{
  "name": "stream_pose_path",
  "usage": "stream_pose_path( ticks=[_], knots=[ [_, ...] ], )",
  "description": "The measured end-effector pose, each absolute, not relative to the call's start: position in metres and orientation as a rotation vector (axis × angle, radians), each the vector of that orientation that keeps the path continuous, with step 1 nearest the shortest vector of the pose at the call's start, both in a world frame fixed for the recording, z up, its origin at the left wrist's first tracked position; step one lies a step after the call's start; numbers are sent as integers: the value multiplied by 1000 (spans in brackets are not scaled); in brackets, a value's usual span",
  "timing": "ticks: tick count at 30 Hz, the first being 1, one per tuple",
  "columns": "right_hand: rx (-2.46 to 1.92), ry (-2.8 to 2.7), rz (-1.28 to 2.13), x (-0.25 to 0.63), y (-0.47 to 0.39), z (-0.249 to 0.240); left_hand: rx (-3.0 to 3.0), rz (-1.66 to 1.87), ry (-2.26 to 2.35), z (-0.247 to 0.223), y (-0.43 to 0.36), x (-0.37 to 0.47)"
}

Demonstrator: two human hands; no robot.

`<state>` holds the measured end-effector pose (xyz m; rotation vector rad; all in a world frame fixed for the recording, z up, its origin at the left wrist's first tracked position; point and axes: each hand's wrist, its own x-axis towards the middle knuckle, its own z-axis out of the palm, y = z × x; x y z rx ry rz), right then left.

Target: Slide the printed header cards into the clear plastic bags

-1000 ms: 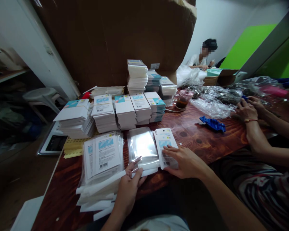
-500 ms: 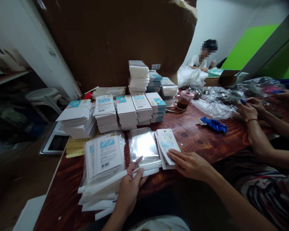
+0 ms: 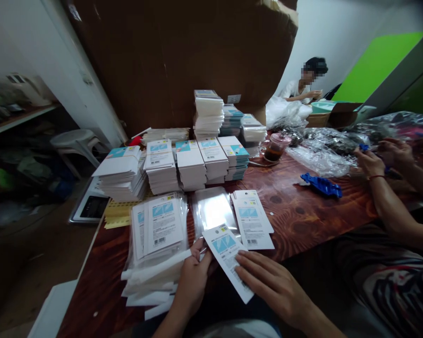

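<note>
One card [image 3: 220, 249] has left its pile [image 3: 254, 230] and slants over the clear bags' [image 3: 213, 211] near edge, right hand [image 3: 277, 286] nearly closed on it; left hand [image 3: 193, 277] pinches a bag. Brown cardboard [image 3: 197, 47] stands behind the wood-grained tabletop [image 3: 292, 213].

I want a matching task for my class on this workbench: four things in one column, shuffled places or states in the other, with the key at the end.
Column one
1. Right hand
2. Glass mug
3. Blue plastic piece
4. White stool

Column two
A. Stands off the table, to the left of the picture
B. Touches a tilted printed card
C. Has dark liquid inside
D. Lies on the wood, nearer the viewer than the clear plastic

Right pairs: 1-B, 2-C, 3-D, 4-A
</note>
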<state>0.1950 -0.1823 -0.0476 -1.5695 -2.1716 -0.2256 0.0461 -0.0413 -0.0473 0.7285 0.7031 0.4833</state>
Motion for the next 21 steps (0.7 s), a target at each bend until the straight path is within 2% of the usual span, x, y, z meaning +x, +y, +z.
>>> stream_pose_path(
  ticks=[4, 8, 12, 21],
  knots=[
    [-1675, -2159, -145, 187, -158, -42, 782, 490, 678, -53, -40, 45],
    [-1838, -2130, 105, 189, -133, -35, 787, 525, 693, -52, -41, 45],
    [-1792, -2238, 335, 201, -124, -25, 754, 487, 725, -45, -42, 46],
    [-1834, -1951, 367, 206, -86, -29, 855, 450, 810, -40, -42, 42]
  ],
)
